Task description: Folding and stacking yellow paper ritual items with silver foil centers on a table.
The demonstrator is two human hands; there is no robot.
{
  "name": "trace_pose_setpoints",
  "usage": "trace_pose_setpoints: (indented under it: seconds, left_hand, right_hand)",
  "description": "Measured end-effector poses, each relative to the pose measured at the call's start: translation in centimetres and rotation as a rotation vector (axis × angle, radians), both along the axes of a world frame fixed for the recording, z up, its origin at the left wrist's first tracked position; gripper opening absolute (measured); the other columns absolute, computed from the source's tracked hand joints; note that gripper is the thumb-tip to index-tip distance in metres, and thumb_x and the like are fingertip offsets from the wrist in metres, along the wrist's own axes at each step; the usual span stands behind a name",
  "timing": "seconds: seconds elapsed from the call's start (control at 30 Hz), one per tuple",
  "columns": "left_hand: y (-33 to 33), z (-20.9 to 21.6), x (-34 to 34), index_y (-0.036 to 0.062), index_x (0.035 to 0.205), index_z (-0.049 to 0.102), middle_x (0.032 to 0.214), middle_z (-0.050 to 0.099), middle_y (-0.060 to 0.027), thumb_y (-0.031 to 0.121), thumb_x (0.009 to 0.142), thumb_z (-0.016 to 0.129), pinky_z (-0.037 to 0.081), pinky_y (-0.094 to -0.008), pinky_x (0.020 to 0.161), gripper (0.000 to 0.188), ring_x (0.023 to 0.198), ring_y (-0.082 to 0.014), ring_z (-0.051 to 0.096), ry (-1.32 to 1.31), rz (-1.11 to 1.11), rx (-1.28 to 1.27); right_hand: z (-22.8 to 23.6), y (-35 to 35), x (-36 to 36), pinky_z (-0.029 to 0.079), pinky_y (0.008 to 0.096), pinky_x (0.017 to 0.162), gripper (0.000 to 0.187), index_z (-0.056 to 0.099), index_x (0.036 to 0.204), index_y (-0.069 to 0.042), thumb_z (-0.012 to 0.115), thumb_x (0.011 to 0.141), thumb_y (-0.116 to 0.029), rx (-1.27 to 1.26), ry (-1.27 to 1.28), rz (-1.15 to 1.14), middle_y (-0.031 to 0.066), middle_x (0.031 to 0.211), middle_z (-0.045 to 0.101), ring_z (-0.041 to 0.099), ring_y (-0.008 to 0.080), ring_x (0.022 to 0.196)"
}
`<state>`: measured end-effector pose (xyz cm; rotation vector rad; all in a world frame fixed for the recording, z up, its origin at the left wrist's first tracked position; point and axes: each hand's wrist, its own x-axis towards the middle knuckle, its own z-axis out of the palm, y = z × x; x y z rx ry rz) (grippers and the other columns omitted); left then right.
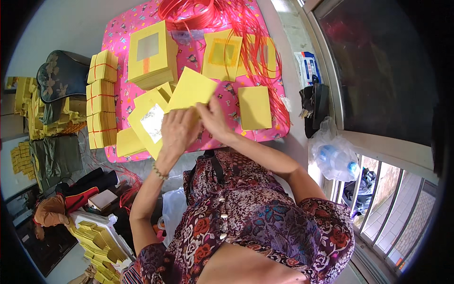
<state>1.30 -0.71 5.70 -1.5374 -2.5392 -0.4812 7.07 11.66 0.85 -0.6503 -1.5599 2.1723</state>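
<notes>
A small wad of yellow paper sheets (193, 87) is tilted over the near side of the pink table. My left hand (178, 127) is closed at its lower edge, with the fingers bent and partly hidden. At the lower right corner, my right hand (213, 118) has its fingers curled against the same sheets. Under and left of my left hand lie more yellow sheets (142, 105), one bearing a shiny silver patch (152, 124). A neat yellow paper stack (255, 108) rests to the right of my right hand.
A tall yellow stack (152, 49) stands behind, beside tied yellow bundles (101, 97) along the table's left edge. Red plastic strips (253, 40) trail over the back right and patterned sheets (223, 57). A dark chair (64, 75) is at left; a barred window (388, 208) is at right.
</notes>
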Motion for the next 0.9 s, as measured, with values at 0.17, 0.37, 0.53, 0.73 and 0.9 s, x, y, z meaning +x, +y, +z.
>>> trace_pose_setpoints:
  seconds: [0.17,0.37,0.53,0.73,0.9]
  left_hand:
    - [4.4,-3.8,1.7,0.0036,0.137,0.045,0.136,0.042,-0.0265,0.03,0.083,0.069,0.035,-0.0475,0.105,0.065,0.126,-0.0429,0.04,-0.106,-0.022,0.139]
    - [9.5,-10.5,4.3,-0.0065,0.139,0.033,0.118,0.057,-0.0244,0.016,0.089,0.066,0.05,-0.0372,0.087,0.064,0.105,-0.028,0.061,-1.524,0.166,0.558]
    - [12.1,-15.0,5.7,-0.0027,0.13,0.042,0.098,0.067,-0.0144,0.012,0.088,0.067,0.054,-0.0317,0.073,0.051,0.086,-0.0199,0.066,-1.594,0.272,0.39]
    - [12.0,-19.2,6.8,0.0005,0.128,0.043,0.091,0.067,-0.0172,0.014,0.084,0.071,0.055,-0.035,0.068,0.054,0.08,-0.0245,0.069,-1.39,0.362,0.314]
    - [12.2,-18.5,7.1,-0.0017,0.134,0.035,0.099,0.066,-0.0204,0.012,0.086,0.07,0.056,-0.0332,0.07,0.061,0.086,-0.0243,0.069,-1.288,0.376,0.088]
  right_hand:
    - [-4.0,6.4,4.8,0.049,0.0283,0.082,0.027,0.051,0.12,-0.001,0.053,0.094,-0.008,-0.05,0.021,-0.058,0.0058,0.109,0.061,0.059,0.0125,0.096]
    - [-5.5,13.4,9.5,0.05,0.0276,0.085,0.03,0.053,0.125,-0.001,0.054,0.096,-0.008,0.001,-0.161,0.038,0.0078,0.111,0.065,0.063,0.0129,0.097]
    - [-11.1,16.5,11.5,0.051,0.0279,0.078,0.036,0.054,0.125,0.002,0.06,0.093,-0.013,0.281,-0.315,0.003,0.0099,0.107,0.067,0.064,0.0124,0.089]
    - [-12.7,16.4,12.1,0.049,0.0339,0.069,0.044,0.054,0.126,-0.002,0.067,0.087,-0.018,0.611,-0.45,-0.024,0.0092,0.089,0.064,0.061,0.0184,0.075]
    - [-12.9,16.3,12.4,0.048,0.0373,0.07,0.047,0.052,0.126,-0.004,0.069,0.085,-0.019,0.708,-0.485,-0.003,0.0108,0.087,0.059,0.059,0.0236,0.077]
